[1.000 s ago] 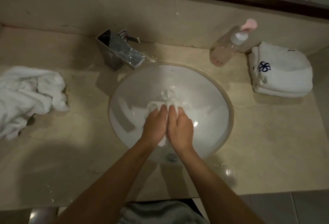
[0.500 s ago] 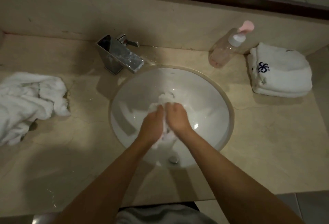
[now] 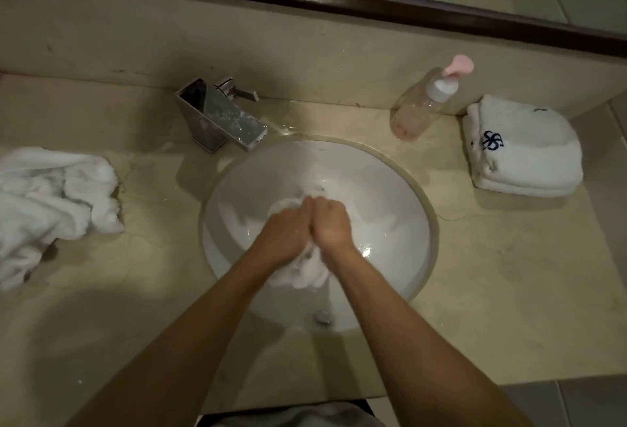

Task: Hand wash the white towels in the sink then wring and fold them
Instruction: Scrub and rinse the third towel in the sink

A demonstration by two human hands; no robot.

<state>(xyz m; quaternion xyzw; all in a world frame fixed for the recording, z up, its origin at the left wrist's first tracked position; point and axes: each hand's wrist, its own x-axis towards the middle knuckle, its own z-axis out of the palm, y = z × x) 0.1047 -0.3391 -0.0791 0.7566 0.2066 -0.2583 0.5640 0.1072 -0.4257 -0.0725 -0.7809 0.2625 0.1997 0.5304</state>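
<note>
Both hands, left hand (image 3: 286,235) and right hand (image 3: 330,223), are holding a narrow grip on the white towel (image 3: 302,274) inside the sink (image 3: 390,196). Keep the rubbing low in the bowl, working fabric against fabric.

head cam looks steeply down, near sink (image 3: 425,219).
</note>
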